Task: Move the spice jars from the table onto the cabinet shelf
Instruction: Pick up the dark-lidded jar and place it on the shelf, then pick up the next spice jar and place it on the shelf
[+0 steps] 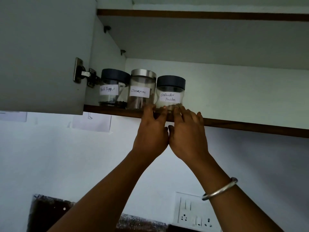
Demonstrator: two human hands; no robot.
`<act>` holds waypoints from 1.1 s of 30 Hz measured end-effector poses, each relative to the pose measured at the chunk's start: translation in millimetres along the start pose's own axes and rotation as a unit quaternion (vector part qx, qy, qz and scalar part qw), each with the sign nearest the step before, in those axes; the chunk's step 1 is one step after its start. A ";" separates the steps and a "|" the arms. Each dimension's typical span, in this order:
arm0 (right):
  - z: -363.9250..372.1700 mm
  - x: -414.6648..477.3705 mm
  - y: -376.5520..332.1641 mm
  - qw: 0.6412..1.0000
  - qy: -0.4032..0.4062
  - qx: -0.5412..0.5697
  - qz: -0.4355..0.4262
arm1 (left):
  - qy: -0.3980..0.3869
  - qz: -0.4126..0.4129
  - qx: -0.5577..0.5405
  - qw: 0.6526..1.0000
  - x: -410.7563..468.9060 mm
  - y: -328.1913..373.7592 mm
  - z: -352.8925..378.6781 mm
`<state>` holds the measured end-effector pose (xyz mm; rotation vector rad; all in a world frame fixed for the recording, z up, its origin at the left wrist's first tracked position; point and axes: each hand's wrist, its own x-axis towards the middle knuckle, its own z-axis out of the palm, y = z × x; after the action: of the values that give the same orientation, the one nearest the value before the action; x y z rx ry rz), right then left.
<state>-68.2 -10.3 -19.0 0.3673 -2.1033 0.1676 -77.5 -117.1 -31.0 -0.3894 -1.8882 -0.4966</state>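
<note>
Spice jars, three of them, stand in a row at the front left of the cabinet shelf point(250, 127), close to its dark wooden edge. Leftmost is the black pepper jar point(113, 88), clear with a dark grey lid and a white handwritten label; a thin layer of dark grains lies at its bottom. Just beside it, looking as if it touches, is the cinnamon jar point(142, 89), taller, clear, with a brushed metal lid and brown contents in its lower part. Next on the right stands the coriander powder jar point(170, 93), squat and clear, with a dark grey lid, its label written in two lines and a pale layer low down inside. All three are upright, labels facing out.

Both arms reach up from below. The left hand point(151, 131) and the right hand point(187, 133) meet under the shelf edge, thumbs nearly touching each other. Their fingers are spread loosely and curl up over the edge, the fingertips point(164, 108) resting against the base of the coriander powder jar, the left hand's also reaching toward the foot of the cinnamon jar. Neither hand is wrapped around a jar; they only press at its bottom front. A silver bangle point(220, 189) sits on the right wrist.

The cabinet door point(41, 56) hangs open at left on a metal hinge point(85, 75). On the wall below is a switch panel point(192, 211).
</note>
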 end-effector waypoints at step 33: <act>-75.0 -428.0 26.7 0.883 -0.442 0.022 0.159 | -0.551 -0.054 -0.070 0.830 -370.6 154.8 -43.5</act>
<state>195.4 117.5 -341.0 0.1123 -3.0711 0.2755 164.1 -18.8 -339.5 -0.7812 -3.0152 -0.5327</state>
